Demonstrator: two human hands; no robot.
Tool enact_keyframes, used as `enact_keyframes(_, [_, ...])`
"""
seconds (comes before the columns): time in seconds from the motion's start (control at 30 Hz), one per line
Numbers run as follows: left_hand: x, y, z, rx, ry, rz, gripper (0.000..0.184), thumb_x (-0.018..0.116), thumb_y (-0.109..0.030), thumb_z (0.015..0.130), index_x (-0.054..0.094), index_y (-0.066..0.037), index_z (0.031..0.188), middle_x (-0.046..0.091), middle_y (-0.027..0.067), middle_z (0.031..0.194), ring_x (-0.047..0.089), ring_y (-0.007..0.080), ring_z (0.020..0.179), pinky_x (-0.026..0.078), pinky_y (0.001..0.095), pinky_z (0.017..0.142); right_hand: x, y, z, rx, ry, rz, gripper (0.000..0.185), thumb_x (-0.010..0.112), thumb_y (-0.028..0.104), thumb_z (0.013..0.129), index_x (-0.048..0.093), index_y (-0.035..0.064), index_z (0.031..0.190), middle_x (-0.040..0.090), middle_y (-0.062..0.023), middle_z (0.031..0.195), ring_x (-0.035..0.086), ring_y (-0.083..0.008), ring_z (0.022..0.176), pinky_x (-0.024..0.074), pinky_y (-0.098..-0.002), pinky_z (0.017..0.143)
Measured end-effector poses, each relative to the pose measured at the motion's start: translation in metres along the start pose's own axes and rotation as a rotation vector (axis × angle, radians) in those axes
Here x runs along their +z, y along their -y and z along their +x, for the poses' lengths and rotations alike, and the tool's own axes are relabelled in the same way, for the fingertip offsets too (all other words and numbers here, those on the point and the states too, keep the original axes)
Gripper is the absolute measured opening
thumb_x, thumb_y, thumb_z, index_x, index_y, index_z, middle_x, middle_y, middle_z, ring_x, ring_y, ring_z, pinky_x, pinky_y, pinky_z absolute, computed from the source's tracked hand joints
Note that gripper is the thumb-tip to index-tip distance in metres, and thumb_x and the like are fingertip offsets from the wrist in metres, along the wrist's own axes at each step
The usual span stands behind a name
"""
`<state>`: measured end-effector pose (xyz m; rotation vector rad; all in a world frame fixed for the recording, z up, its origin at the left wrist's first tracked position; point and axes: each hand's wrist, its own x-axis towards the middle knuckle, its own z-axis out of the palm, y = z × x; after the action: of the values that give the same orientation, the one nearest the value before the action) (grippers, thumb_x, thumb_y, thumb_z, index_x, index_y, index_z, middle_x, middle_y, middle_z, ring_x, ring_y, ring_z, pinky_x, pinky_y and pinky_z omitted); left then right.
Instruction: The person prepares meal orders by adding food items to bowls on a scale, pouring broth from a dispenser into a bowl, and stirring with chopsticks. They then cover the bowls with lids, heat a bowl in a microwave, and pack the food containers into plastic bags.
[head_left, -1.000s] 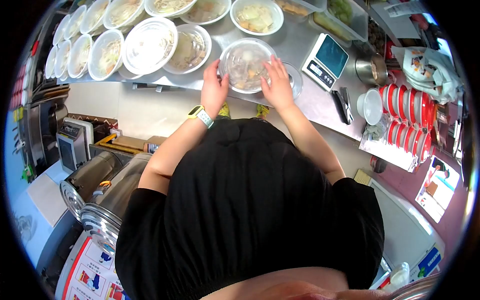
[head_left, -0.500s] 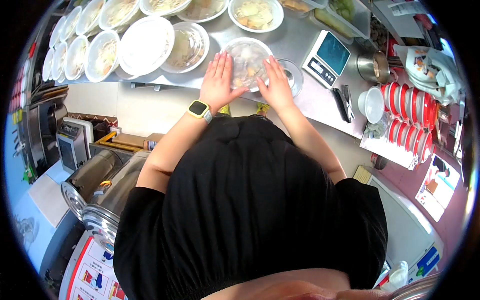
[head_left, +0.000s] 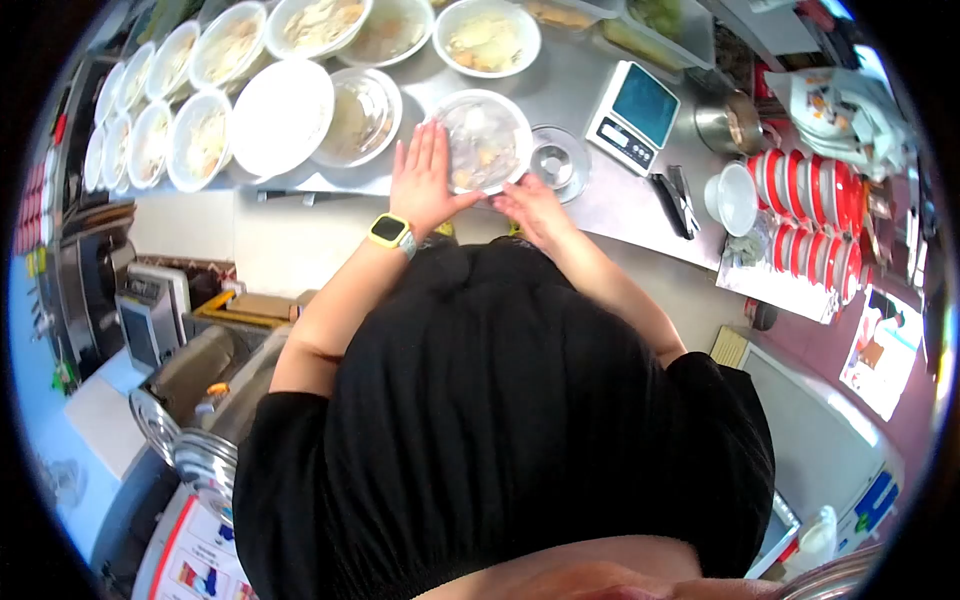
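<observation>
Covered bowl: both hands at rim

Bowl w/ clear cover [head_left: 487, 140] on steel counter [head_left: 572, 80], round, no long axis; lies far-right of L hand [head_left: 422, 190], flat against left rim, nearer; R hand [head_left: 538, 210] part-open at near-right rim, contact unclear; 1 clear disc [head_left: 574, 178] just right

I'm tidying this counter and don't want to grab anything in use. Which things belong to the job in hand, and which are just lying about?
In use, it seems:
covered bowl, left hand and right hand at its rim
filled bowls
round lid, probably

Just lying about, apparently:
scale
black-handled tool
metal pot
plastic bag
</observation>
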<state>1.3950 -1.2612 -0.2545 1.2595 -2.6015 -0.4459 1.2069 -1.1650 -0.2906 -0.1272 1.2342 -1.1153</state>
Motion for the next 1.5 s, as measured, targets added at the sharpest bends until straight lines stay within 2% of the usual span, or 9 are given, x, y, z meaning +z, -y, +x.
enact_keyframes(0.07, [0.003,0.005,0.003,0.087,-0.004,-0.086,0.111,0.068,-0.063,0.07,0.022,0.007,0.143,0.024,0.0272,0.149,0.021,0.0382,0.14,0.017,0.0514,0.113,0.009,0.008,-0.012,-0.002,0.105,0.116,0.034,0.061,0.004,0.088,0.053,0.0058,0.121,0.064,-0.0069,0.106,0.061,-0.015,0.089,0.0537,-0.03,0.08])
enact_keyframes(0.13, [0.012,0.009,0.0,0.191,-0.046,-0.046,0.103,0.065,-0.058,0.076,0.024,0.01,0.141,0.026,0.0285,0.147,0.022,0.0423,0.138,0.017,0.05,0.114,0.021,0.016,-0.012,-0.392,0.16,-0.518,0.046,0.065,-0.005,0.078,0.057,0.0082,0.121,0.066,-0.0054,0.103,0.062,-0.0165,0.095,0.0529,-0.0315,0.081])
enact_keyframes(0.2, [0.026,0.015,-0.004,0.229,-0.072,-0.047,0.101,0.065,-0.054,0.079,0.02,0.01,0.143,0.021,0.0292,0.149,0.017,0.0434,0.14,0.014,0.0505,0.114,0.017,0.016,-0.02,-0.34,0.296,-0.052,0.042,0.063,-0.006,0.078,0.061,0.0101,0.117,0.066,-0.004,0.103,0.062,-0.0164,0.094,0.0527,-0.0308,0.078])
enact_keyframes(0.27, [0.029,0.01,-0.013,-0.078,-0.076,-0.596,0.086,0.063,-0.036,0.088,0.015,0.008,0.145,0.014,0.0279,0.152,0.014,0.0388,0.142,0.011,0.0436,0.116,0.002,0.006,0.0,0.014,0.131,-0.081,0.03,0.055,0.005,0.088,0.056,0.0075,0.118,0.064,-0.0077,0.096,0.062,-0.0148,0.083,0.0533,-0.0299,0.067])
enact_keyframes(0.37, [0.033,0.005,-0.029,-0.378,-0.149,-1.017,0.058,0.056,-0.02,0.095,0.027,-0.001,0.141,0.031,0.0173,0.142,0.041,0.0274,0.123,0.04,0.0361,0.099,-0.01,0.013,0.011,0.03,0.061,-0.038,0.024,0.055,0.023,0.095,0.05,0.0097,0.114,0.061,-0.0058,0.092,0.062,-0.0166,0.075,0.0536,-0.0323,0.068])
enact_keyframes(0.63, [0.038,0.03,-0.013,-0.683,-0.077,-1.697,0.022,0.05,-0.016,0.098,0.05,-0.003,0.115,0.057,0.0023,0.099,0.054,0.0109,0.088,0.044,0.0257,0.077,-0.01,0.059,0.062,-0.451,-0.246,-0.498,0.022,0.064,0.019,0.087,0.065,0.0056,0.105,0.068,-0.0059,0.092,0.063,-0.0145,0.082,0.0507,-0.029,0.074])
enact_keyframes(0.87, [0.027,0.047,0.0,-0.697,0.051,-1.773,0.025,0.051,-0.003,0.092,0.056,0.002,0.115,0.063,0.01,0.106,0.059,0.0167,0.094,0.048,0.0297,0.084,-0.022,0.091,0.096,-0.127,0.213,-0.722,0.02,0.066,0.015,0.082,0.065,0.0053,0.099,0.066,-0.0053,0.084,0.057,-0.0134,0.074,0.0481,-0.0316,0.062])
enact_keyframes(1.33, [0.02,0.021,0.053,-0.804,0.096,-1.659,0.015,0.054,-0.014,0.092,0.059,-0.001,0.098,0.058,-0.0004,0.087,0.052,0.0098,0.076,0.042,0.0222,0.066,-0.023,0.16,0.121,0.183,0.247,-0.465,0.012,0.068,0.015,0.081,0.07,0.0094,0.092,0.063,0.0005,0.073,0.051,-0.0071,0.053,0.0364,-0.0234,0.042])
enact_keyframes(1.5, [0.025,0.018,0.086,-0.8,0.16,-1.553,0.021,0.055,-0.017,0.093,0.062,0.003,0.094,0.06,0.0019,0.083,0.054,0.0113,0.074,0.044,0.0251,0.068,-0.007,0.175,0.12,0.095,0.291,-0.669,0.023,0.071,0.019,0.08,0.071,0.0103,0.101,0.067,-0.0021,0.089,0.059,-0.012,0.076,0.0463,-0.027,0.064])
